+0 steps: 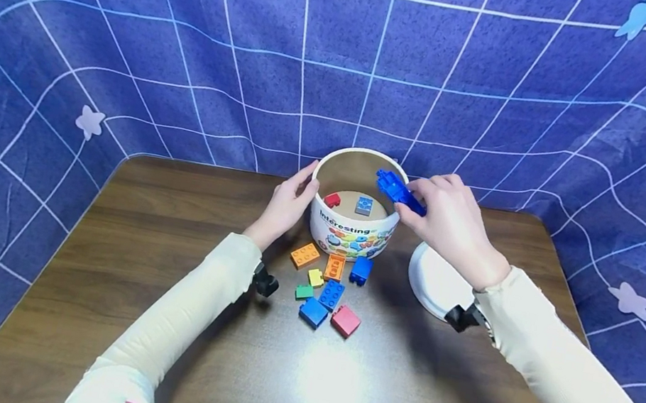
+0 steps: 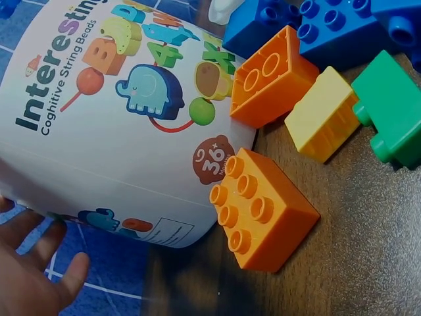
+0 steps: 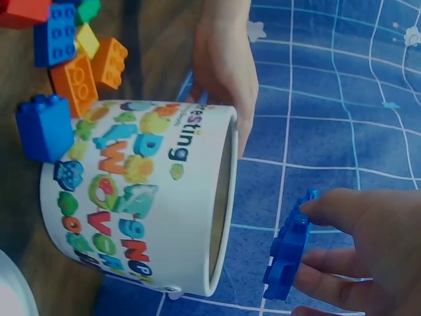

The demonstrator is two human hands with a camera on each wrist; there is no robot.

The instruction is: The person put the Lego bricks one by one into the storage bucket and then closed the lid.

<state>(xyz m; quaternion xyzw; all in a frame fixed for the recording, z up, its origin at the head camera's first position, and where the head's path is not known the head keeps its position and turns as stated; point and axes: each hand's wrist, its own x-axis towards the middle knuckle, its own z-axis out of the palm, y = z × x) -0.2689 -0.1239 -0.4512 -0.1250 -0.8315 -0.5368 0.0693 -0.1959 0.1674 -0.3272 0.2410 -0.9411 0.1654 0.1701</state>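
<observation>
the person's right hand (image 1: 448,218) has its grip pinched on a long blue studded plastic piece (image 1: 393,186), thumb on one side and fingers on the other. the piece is above the opening of a white cylindrical tub (image 1: 348,240) printed with colourful pictures and the word "interesting"; the right wrist view shows it apart from the rim.

the left hand (image 1: 283,207) rests against the tub's outer wall on the opposite side, its grip loose, the fingers spread along the wall rather than curled round it. the tub stands upright on a brown wood-grain surface (image 1: 161,238). inside it, on the floor, lie a small red plastic brick (image 1: 332,200) and a greyish-blue square plastic brick (image 1: 364,206).

in front of the tub is a loose cluster of plastic bricks: an orange studded brick (image 1: 305,256), an orange brick with its hollow underside showing (image 1: 334,268), a dark blue brick (image 1: 360,271) near the wall, a small yellow brick (image 1: 315,278), a small green brick (image 1: 304,292), a blue six-studded brick (image 1: 331,295), and, nearest the person, a blue brick lying on its side (image 1: 313,313) beside a red brick lying on its side (image 1: 346,321).

a round white lid (image 1: 438,283) lies to the tub's right, partly hidden by the right forearm. a blue curtain with white grid lines (image 1: 352,34) hangs behind.
</observation>
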